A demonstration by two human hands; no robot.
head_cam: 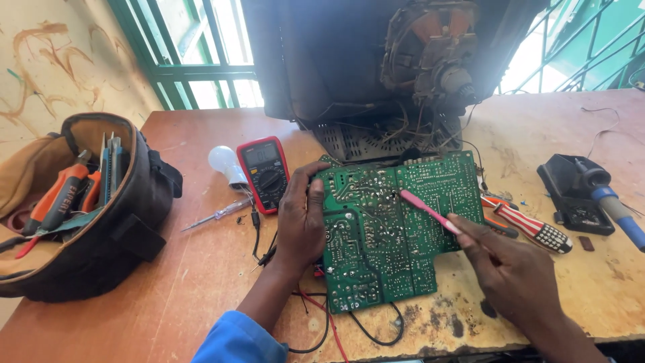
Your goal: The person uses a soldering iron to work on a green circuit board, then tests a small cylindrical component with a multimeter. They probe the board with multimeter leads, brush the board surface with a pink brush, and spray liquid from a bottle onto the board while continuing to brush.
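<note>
Circuit board (pixel 393 235), green, solder side up, lies near the front edge of the wooden bench (pixel 201 269), just in front of an opened television chassis (pixel 376 67) to which it appears wired.

At far left a brown tool bag (pixel 87 208) rests open on its side, with orange-handled pliers (pixel 54 198) and other tools showing at its mouth. Right of it a thin screwdriver (pixel 218 215) lies flat, with a white light bulb (pixel 227 165) and a red multimeter (pixel 267 173) just beyond; black and red leads (pixel 316 323) trail under the board.

Left hand (pixel 301 218) grips the board's left edge, thumb over the top face, apparently to steady it and keep it raised off the bench.

Right hand (pixel 514 269) is closed in a pen-like grasp on a pink-handled tool (pixel 430 212), whose tip rests on the solder joints near the board's middle; the slanted hold suits fine work at one point. What kind of tip it carries cannot be told.

Right of the board, a red and white striped screwdriver (pixel 534 225) lies just beside the hand. Further right, a blue-handled soldering iron (pixel 611 202) sits parked in its black stand (pixel 574 191), clear of the board.
</note>
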